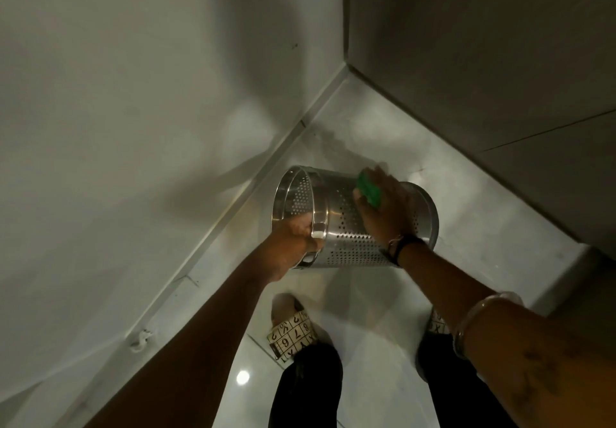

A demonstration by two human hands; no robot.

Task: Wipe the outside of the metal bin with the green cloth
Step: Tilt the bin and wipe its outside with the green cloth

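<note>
Corner of a pale glossy tiled floor [360,294] between white walls. The perforated cylindrical steel bin [336,217] is held tipped on its side above it, long axis running left to right, open rim leftward. The left hand [296,237] clamps that rim; the right hand [383,201], nearer the bin's base, presses the folded green cloth [368,191] flat on the upper side wall, seemingly mid-stroke. Patterned slippers [293,331] stand below the bin.

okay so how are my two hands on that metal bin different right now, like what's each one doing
The left hand grips the open rim of the metal bin, fingers hooked inside; the right hand lies flat on the perforated side. The right hand presses the green cloth against the metal; the left hand holds no cloth. Only the right wrist wears a dark band. Both touch the tilted bin.
</note>
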